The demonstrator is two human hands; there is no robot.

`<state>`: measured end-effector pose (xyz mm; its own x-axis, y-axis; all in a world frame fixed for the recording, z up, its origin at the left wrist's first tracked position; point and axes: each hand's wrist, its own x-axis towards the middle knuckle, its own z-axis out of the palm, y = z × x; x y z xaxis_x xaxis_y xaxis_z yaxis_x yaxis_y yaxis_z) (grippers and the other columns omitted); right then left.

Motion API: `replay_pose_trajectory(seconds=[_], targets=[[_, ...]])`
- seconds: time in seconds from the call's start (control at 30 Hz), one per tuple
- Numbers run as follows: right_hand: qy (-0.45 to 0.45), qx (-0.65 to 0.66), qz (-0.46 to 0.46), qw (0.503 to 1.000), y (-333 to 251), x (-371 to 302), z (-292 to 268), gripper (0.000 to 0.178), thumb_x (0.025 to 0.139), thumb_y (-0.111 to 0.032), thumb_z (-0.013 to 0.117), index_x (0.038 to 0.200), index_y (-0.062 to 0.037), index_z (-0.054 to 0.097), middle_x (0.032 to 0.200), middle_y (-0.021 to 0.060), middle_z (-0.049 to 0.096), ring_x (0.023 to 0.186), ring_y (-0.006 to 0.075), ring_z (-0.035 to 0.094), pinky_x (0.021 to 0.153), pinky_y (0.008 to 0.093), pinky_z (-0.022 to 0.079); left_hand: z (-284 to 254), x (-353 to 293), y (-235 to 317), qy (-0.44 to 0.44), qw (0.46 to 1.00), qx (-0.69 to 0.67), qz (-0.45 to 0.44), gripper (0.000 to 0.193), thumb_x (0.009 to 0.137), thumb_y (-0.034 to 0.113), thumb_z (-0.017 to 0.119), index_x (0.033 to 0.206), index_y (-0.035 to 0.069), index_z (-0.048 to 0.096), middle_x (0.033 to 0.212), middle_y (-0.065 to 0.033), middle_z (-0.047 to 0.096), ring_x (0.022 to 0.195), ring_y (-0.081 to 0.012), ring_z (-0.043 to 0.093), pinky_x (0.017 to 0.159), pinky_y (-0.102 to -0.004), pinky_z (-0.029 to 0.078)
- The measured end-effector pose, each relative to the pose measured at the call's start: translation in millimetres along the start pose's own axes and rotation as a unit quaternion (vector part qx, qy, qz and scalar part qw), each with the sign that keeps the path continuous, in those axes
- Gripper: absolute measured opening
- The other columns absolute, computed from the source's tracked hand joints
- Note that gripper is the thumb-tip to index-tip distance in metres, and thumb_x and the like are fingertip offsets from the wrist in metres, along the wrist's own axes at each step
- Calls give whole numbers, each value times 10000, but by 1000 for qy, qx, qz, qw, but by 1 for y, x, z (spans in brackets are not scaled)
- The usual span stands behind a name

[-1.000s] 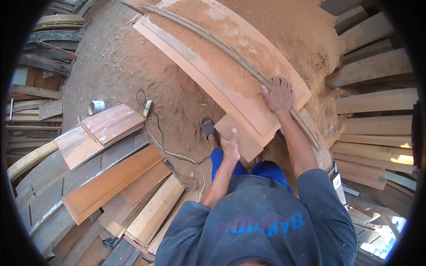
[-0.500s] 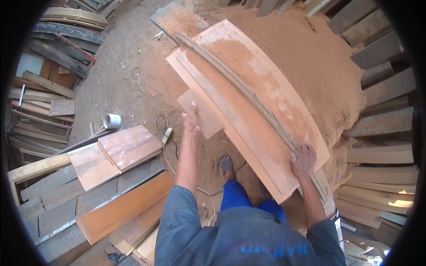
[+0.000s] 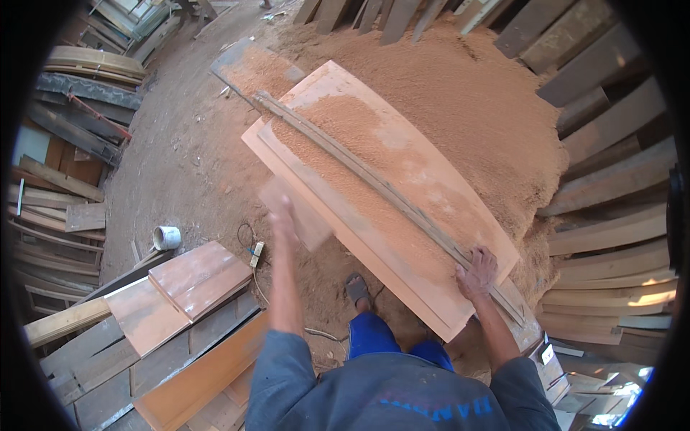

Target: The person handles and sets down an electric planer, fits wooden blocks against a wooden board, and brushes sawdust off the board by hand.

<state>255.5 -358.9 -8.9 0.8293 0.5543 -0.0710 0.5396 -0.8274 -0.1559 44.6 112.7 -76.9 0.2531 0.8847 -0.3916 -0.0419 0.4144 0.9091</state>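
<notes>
My left hand grips a thin rectangular wooden board; both are smeared by motion. The board is left of a large pinkish-brown wooden panel, at its long near edge. A long, narrow grey-brown wooden strip runs lengthwise over the panel. My right hand is closed over the strip near its right end, thumb to the left and fingers across it. Reddish sawdust covers much of the panel on both sides of the strip.
Left of me, wooden boards lie on grey planks. A white bucket and a power socket block with a cord are on the ground. Planks line the right side beside a sawdust heap. My sandalled foot is near the panel.
My left hand has swung the small board left and slightly down, away from the panel's edge. My right hand keeps its place on the strip. The whole view has shifted a little.
</notes>
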Motion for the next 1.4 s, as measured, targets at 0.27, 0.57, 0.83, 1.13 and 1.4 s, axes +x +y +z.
replay_pose_trajectory(seconds=[0.27, 0.57, 0.83, 1.13, 1.4], targets=[[-50, 43, 31, 997, 6, -11, -13, 629, 877, -488, 639, 1362, -100, 544, 1418, 157, 467, 1328, 369, 414, 1121, 499, 327, 18, -327, -135, -136, 981, -22, -134, 583, 936, 232, 758, 1396, -3, 487, 1298, -95, 610, 1178, -224, 586, 1038, -382, 478], [-121, 217, -84, 965, 21, -144, -42, 567, 945, -435, 578, 1336, -23, 583, 1364, 224, 568, 1272, 373, 524, 1112, 516, 366, 37, -420, -95, -290, 945, 29, -146, 499, 931, 154, 757, 1347, 23, 515, 1222, -79, 625, 1096, -204, 619, 958, -383, 532], [51, 540, 184, 820, 74, -281, -44, 558, 988, -451, 575, 1051, 95, 675, 980, 244, 714, 932, 309, 701, 815, 425, 534, 161, -476, -88, -532, 822, 92, -178, 451, 956, 207, 735, 1313, 21, 532, 1189, -94, 634, 1069, -193, 627, 919, -351, 540], [378, 509, 505, 586, 169, -330, 35, 591, 1009, -454, 499, 920, 111, 647, 836, 293, 688, 809, 428, 691, 756, 493, 543, 155, -442, -120, -620, 502, 511, 319, 663, 823, 428, 761, 1290, 0, 566, 1211, -290, 614, 1222, -428, 535, 1078, -525, 394], [230, 351, 627, 656, 247, -359, 29, 662, 994, -499, 505, 1138, 137, 620, 1196, 380, 627, 1185, 507, 591, 1041, 536, 442, 99, -408, -127, -600, 387, 592, 374, 865, 832, 407, 758, 1506, 27, 371, 1609, -315, 236, 1523, -478, 164, 1233, -574, 175]])
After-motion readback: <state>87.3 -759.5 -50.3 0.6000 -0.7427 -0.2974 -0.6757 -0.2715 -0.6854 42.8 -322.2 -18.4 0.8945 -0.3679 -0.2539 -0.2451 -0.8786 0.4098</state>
